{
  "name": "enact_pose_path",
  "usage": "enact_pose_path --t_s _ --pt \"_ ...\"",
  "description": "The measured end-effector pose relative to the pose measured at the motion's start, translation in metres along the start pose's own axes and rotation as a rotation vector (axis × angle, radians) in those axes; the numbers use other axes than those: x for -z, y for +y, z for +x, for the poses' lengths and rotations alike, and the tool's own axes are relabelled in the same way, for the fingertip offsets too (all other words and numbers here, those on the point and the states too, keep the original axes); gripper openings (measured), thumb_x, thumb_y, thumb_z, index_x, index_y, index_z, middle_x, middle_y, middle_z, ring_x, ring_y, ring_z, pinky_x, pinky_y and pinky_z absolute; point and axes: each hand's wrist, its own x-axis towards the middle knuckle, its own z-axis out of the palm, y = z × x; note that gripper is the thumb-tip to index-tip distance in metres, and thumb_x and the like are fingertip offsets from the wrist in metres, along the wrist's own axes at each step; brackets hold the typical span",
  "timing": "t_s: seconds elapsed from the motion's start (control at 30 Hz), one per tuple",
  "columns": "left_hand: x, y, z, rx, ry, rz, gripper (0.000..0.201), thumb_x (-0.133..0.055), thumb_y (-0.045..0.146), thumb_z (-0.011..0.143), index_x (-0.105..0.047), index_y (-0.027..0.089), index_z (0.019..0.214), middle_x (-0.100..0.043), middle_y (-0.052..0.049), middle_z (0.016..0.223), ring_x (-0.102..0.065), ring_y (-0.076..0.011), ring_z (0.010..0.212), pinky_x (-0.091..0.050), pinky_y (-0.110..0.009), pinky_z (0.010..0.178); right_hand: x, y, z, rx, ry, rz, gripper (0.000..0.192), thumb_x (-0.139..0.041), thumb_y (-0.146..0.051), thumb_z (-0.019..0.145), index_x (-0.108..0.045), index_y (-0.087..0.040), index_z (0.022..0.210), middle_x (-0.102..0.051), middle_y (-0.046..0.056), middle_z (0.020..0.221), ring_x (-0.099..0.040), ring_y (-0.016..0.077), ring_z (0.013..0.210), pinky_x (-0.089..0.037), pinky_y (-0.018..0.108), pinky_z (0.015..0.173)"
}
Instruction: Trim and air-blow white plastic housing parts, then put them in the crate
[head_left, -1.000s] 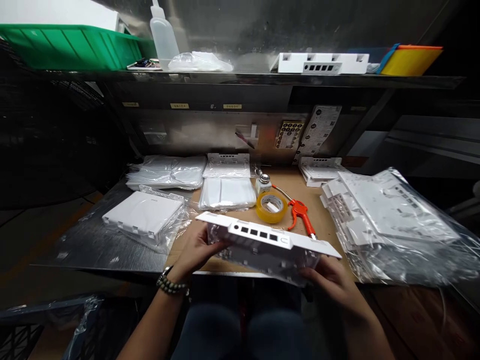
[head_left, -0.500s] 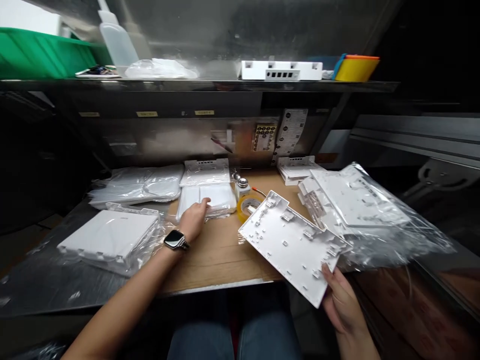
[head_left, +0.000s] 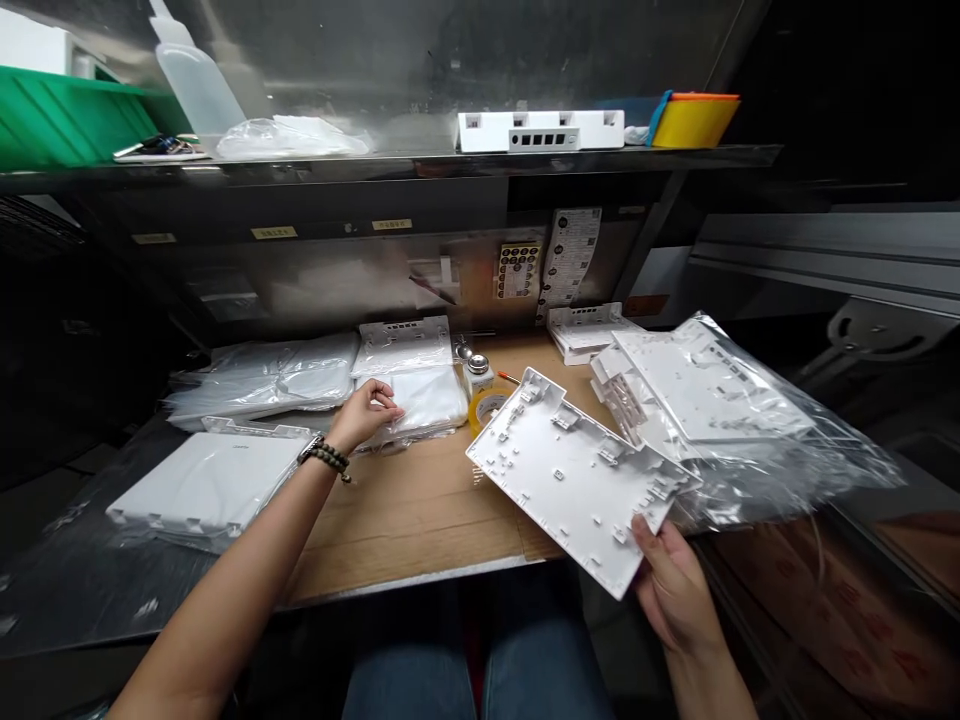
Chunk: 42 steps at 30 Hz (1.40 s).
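My right hand (head_left: 675,585) grips the lower right corner of a white plastic housing panel (head_left: 577,490), tilted, its inner side with clips and posts facing up. My left hand (head_left: 365,413), fingers bent together, is at the left edge of a stack of clear plastic bags (head_left: 431,398). Whether a bag's film is between its fingertips cannot be made out. Another white housing panel (head_left: 405,345) lies behind that stack. Near the held panel's upper left corner are a roll of yellow tape (head_left: 480,408) and a small bottle with a metal cap (head_left: 478,372).
Bagged white panels (head_left: 720,390) lie on the right, with more panels (head_left: 585,330) behind. At left are a white housing (head_left: 214,475) and plastic-wrapped pieces (head_left: 270,375). The shelf above holds a green bin (head_left: 67,120), a squeeze bottle (head_left: 199,85), a white housing (head_left: 540,132) and a yellow container (head_left: 694,120).
My left hand has turned and drawn back left along the bag stack, its fingers now bent together. My right hand still holds the panel. The view has shifted slightly.
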Motion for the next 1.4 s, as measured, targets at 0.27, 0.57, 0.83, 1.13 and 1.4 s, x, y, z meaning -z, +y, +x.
enact_pose_path --t_s 0.27,0.57,0.83,1.13,1.4 --pt "-0.013 0.002 -0.004 -0.118 0.027 0.097 0.042 -0.081 0.025 0.067 -0.053 0.021 0.097 -0.056 0.002 0.095 -0.065 -0.0157 0.072 -0.05 -0.03 0.069 -0.093 0.031 0.0 0.284 -0.156 -0.287 0.057 -0.077 -0.058 0.087 -0.068 -0.019 0.127 -0.076 0.014 0.126 -0.073 0.03 0.116 -0.056 0.045 0.107" --pt "-0.001 0.012 -0.013 -0.28 -0.062 0.287 0.028 -0.083 0.03 0.077 -0.059 0.019 0.087 -0.058 -0.003 0.105 -0.067 -0.0163 0.073 -0.056 -0.033 0.072 -0.157 0.043 -0.002 0.539 -0.288 -0.576 0.044 -0.06 -0.051 0.1 -0.065 -0.017 0.128 -0.077 0.015 0.122 -0.075 0.0297 0.111 -0.059 0.035 0.092" --pt "0.031 0.025 0.031 -0.356 0.069 0.41 0.02 -0.068 0.036 0.099 -0.07 0.019 0.108 -0.066 -0.011 0.131 -0.06 -0.0282 0.121 -0.05 -0.053 0.106 -0.149 0.054 0.001 0.519 -0.267 -0.54 0.048 -0.061 -0.05 0.1 -0.062 -0.017 0.134 -0.075 0.016 0.129 -0.072 0.0303 0.12 -0.058 0.039 0.099" --pt "0.013 0.076 0.034 -0.416 -0.284 0.228 0.061 -0.065 0.012 0.064 -0.076 0.025 0.123 -0.08 -0.001 0.097 -0.069 -0.02 0.071 -0.056 -0.029 0.063 -0.139 0.076 -0.006 0.536 -0.056 -0.352 0.054 -0.067 -0.058 0.094 -0.063 -0.016 0.128 -0.079 0.017 0.115 -0.075 0.0314 0.111 -0.061 0.04 0.094" --pt "-0.006 0.104 -0.004 -0.541 -0.047 0.108 0.047 -0.05 0.016 0.083 -0.078 0.02 0.121 -0.079 -0.009 0.117 -0.073 -0.0238 0.096 -0.061 -0.036 0.081 -0.121 0.099 -0.017 0.558 -0.085 -0.587 0.049 -0.066 -0.062 0.092 -0.068 -0.02 0.118 -0.08 0.016 0.111 -0.076 0.0352 0.106 -0.06 0.042 0.092"
